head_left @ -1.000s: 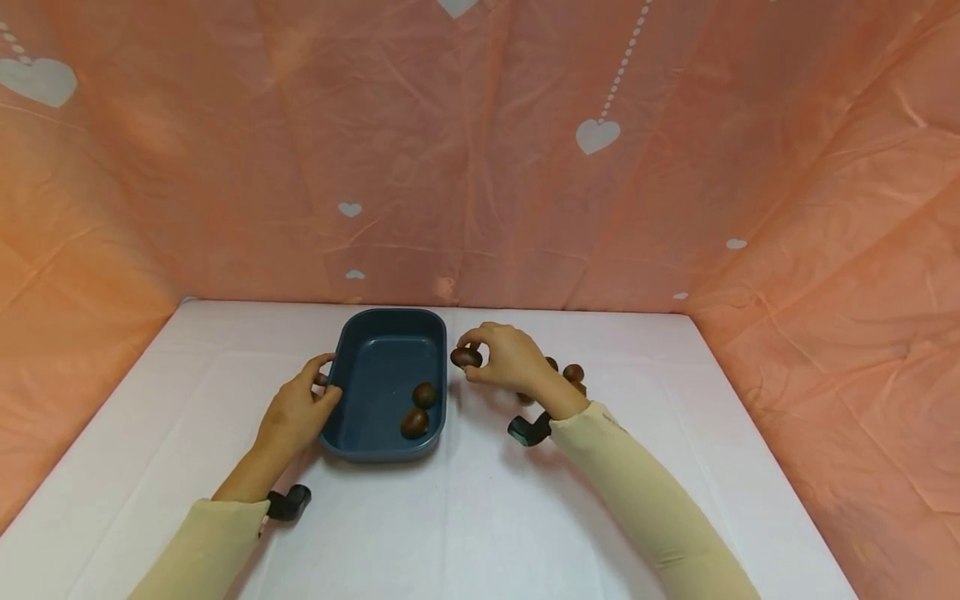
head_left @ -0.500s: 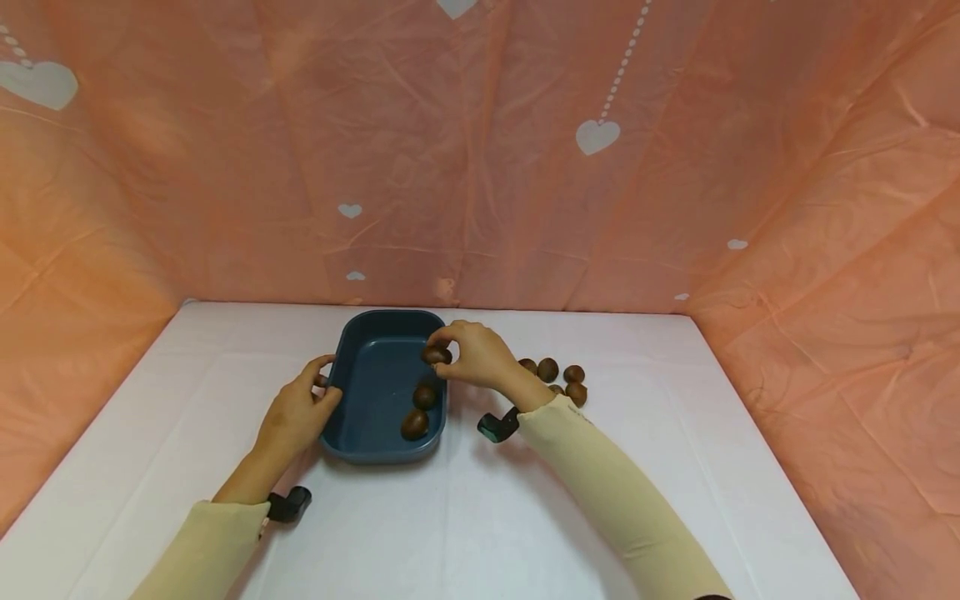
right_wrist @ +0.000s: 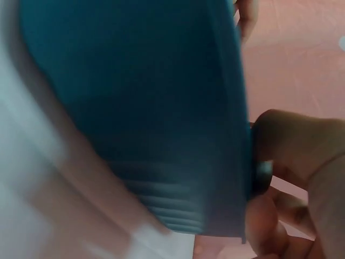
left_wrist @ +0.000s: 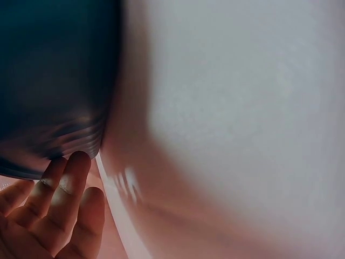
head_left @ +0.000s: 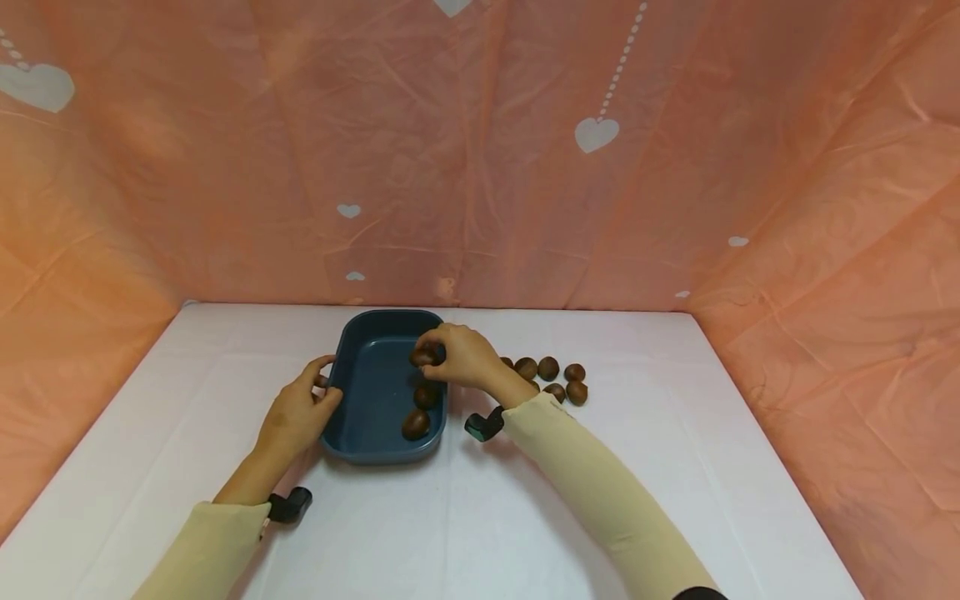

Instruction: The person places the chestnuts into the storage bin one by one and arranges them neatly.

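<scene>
In the head view a dark blue rectangular dish with rounded corners stands on the white table. My right hand pinches a chestnut between thumb and fingers over the dish's right side. Inside lie two brown chestnuts, the upper chestnut close to the lower chestnut. My left hand rests against the dish's left side, its fingertips on the outer wall. The left wrist view shows those fingers fairly straight. From the right wrist, the dish's wall hides most of the held chestnut.
Several loose chestnuts lie on the table right of the dish, some partly hidden behind my right wrist. An orange curtain with pale hearts closes off the back and both sides.
My right hand has carried the chestnut leftward from beside the dish to over its inside. More of the loose chestnuts are uncovered. My left hand and the dish stay put.
</scene>
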A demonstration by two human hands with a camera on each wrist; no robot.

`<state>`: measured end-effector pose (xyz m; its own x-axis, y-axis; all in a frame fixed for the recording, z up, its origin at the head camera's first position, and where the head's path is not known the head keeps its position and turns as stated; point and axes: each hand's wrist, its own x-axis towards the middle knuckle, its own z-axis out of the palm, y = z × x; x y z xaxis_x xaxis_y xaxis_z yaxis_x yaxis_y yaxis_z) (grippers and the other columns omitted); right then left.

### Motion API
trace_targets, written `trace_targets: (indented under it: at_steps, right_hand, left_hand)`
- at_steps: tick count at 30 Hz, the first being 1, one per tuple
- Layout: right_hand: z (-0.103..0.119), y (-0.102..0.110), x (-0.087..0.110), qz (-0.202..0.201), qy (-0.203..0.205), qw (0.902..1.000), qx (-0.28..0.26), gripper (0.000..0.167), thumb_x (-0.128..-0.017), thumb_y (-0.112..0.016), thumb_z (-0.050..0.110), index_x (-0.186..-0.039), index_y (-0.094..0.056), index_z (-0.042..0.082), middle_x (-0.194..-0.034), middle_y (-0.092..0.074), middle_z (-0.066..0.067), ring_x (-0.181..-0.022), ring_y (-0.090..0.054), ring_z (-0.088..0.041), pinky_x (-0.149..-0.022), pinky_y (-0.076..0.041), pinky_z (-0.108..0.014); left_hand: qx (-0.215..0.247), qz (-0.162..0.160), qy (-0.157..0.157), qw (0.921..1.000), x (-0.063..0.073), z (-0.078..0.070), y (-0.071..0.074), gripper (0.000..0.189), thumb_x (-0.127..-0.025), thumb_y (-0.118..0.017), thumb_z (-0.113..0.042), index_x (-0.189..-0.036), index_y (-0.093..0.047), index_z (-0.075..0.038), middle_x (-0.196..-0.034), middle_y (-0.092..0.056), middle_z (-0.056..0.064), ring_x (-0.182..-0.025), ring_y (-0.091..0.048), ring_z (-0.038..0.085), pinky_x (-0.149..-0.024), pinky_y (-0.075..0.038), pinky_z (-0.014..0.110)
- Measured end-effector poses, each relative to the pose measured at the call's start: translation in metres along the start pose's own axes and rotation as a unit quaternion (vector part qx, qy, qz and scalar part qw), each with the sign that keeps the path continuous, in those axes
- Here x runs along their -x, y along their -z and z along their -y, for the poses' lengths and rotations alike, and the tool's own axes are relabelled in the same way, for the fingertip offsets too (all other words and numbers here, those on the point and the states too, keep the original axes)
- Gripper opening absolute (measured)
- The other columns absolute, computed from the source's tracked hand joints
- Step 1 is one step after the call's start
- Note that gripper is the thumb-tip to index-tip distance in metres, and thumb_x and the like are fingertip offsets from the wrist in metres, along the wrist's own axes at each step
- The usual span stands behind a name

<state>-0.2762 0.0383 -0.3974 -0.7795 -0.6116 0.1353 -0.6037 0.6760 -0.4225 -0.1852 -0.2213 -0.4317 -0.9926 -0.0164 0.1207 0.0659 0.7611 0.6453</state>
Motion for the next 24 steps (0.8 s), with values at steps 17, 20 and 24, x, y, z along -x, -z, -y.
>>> trace_targets:
  at_steps: [17,20,24]
  right_hand:
    - [-0.007,-0.009,-0.009,0.020,-0.027,0.9994,0.013,0.034,-0.079,-0.075,0.027,-0.112,-0.069,0.023,-0.107,-0.066,0.003,-0.087,-0.058,-0.013,-0.076,-0.048,-0.030]
    - [-0.005,-0.008,-0.012,0.032,-0.032,0.9989,0.015,0.033,-0.078,-0.075,0.027,-0.110,-0.070,0.024,-0.102,-0.067,0.005,-0.085,-0.059,-0.012,-0.075,-0.048,-0.030]
    - [-0.003,-0.008,-0.017,0.056,-0.045,0.9971,0.024,0.032,-0.078,-0.075,0.027,-0.110,-0.071,0.025,-0.099,-0.068,0.006,-0.086,-0.059,-0.012,-0.075,-0.048,-0.030]
  left_hand:
    - [-0.007,-0.001,-0.003,1.0000,-0.002,0.002,0.000,0.053,-0.092,-0.050,-0.020,-0.143,-0.040,-0.008,-0.112,-0.063,0.018,-0.090,-0.064,0.029,-0.071,-0.047,0.036]
    - [-0.008,0.000,-0.003,1.0000,-0.002,0.002,0.000,0.053,-0.092,-0.050,-0.020,-0.143,-0.040,-0.008,-0.113,-0.062,0.018,-0.090,-0.065,0.029,-0.071,-0.048,0.036]
    - [-0.005,0.002,0.001,1.0000,-0.001,0.001,-0.001,0.053,-0.092,-0.051,-0.020,-0.143,-0.040,-0.009,-0.113,-0.063,0.019,-0.091,-0.065,0.029,-0.071,-0.048,0.037]
